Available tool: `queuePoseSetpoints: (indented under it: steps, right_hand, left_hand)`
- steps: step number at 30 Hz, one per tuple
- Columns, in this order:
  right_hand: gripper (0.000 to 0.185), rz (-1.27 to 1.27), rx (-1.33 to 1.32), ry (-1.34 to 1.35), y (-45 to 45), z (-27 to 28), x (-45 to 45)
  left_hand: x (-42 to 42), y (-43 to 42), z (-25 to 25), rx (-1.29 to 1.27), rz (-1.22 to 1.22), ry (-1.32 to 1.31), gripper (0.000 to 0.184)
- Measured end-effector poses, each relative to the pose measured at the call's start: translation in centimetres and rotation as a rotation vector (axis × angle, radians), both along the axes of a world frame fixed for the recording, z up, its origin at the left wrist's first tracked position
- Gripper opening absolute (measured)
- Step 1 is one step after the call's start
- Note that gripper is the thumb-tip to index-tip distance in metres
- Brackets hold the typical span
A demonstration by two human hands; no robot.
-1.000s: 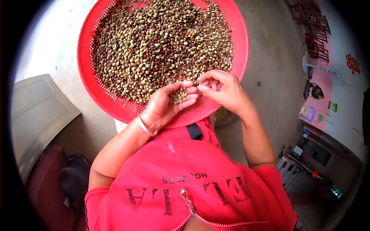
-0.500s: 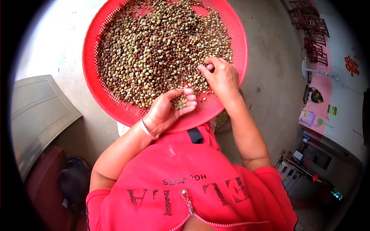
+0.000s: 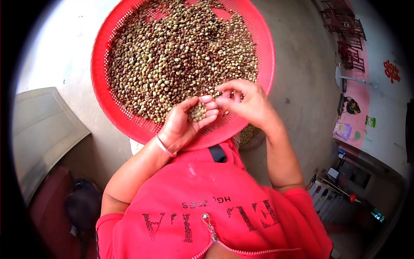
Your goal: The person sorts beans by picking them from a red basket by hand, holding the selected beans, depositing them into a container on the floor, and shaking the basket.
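A round red basket [image 3: 100, 82] with a mesh bottom lies in front of my body, filled with a heap of green, tan and brown beans [image 3: 172, 56]. My left hand [image 3: 183, 123] is cupped palm up over the near rim, and a small pile of pale beans [image 3: 197, 112] rests in it. Just right of its fingertips is my right hand [image 3: 246, 101], thumb and forefinger drawn close together over the beans. Whatever lies between those fingertips is too small and blurred to make out.
Below the basket's near right edge, another container of beans [image 3: 246, 134] is partly visible. A pale panel [image 3: 47, 129] stands at left. Wooden chairs [image 3: 351, 39], a fan [image 3: 338, 77] and a cluttered table [image 3: 355, 108] are at right.
My right hand first moved from my left fingertips to the beans farther up, then came back beside my left hand. The basket has shifted slightly in view.
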State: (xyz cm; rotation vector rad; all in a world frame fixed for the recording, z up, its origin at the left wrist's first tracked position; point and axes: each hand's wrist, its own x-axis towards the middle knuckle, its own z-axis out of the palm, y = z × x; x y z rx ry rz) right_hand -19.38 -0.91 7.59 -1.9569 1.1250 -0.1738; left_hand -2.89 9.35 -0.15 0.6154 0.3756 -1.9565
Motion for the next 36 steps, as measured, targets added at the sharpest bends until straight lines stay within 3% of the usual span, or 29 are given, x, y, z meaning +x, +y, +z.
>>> queuePoseSetpoints:
  steps: [2, 4, 5, 7, 18, 24, 26, 28, 30, 32, 34, 36]
  right_hand:
    - [0.019, -0.142, -0.291, 0.038, -1.9, -1.0, -0.8]
    - [0.019, -0.208, -0.453, 0.275, -3.9, -0.9, -1.3]
    - [0.019, -0.212, -0.459, 0.270, -4.8, -1.3, -1.5]
    - [0.020, -0.024, -0.692, 0.219, -6.3, -2.8, -1.8]
    - [0.015, 0.055, -0.716, 0.289, -7.6, -4.2, -2.0]
    - [0.016, -0.293, -0.419, 0.183, -6.9, -4.1, -2.7]
    - [0.017, -0.405, -0.121, -0.233, -6.4, -4.1, -2.6]
    - [0.016, -0.384, -0.033, -0.245, -4.6, -2.2, -2.3]
    - [0.019, -0.165, 0.319, -0.304, -2.2, -0.3, -1.3]
    - [0.021, 0.029, 0.021, -0.126, -1.3, 0.7, -0.7]
    - [0.019, -0.071, -0.382, -0.038, -3.3, -1.0, -1.7]
    - [0.019, -0.143, -0.434, 0.249, -5.1, -0.4, -2.0]
  left_hand:
    - [0.1, 0.1, -0.7, -0.011, -0.061, 0.052, 0.031]
    - [0.2, 0.3, -0.9, -0.017, -0.085, 0.056, 0.031]
    - [0.2, 0.4, -1.0, -0.030, -0.096, 0.058, 0.031]
    - [0.2, 0.3, -1.0, -0.037, -0.106, 0.058, 0.031]
    - [0.1, 0.2, -1.0, -0.018, -0.124, -0.007, 0.029]
    - [0.2, 0.2, -0.9, -0.016, -0.114, -0.008, 0.028]
    - [0.2, 0.2, -1.1, -0.047, -0.109, 0.023, 0.032]
    - [0.2, 0.0, -0.7, -0.035, -0.084, 0.025, 0.035]
    - [0.2, 0.0, -0.5, -0.021, -0.064, 0.026, 0.038]
    - [0.0, -0.2, -0.5, -0.008, -0.024, 0.063, 0.043]
    - [-0.1, -0.1, -1.2, -0.041, -0.028, 0.092, 0.041]
    - [0.1, 0.1, -1.6, -0.063, -0.086, 0.123, 0.039]
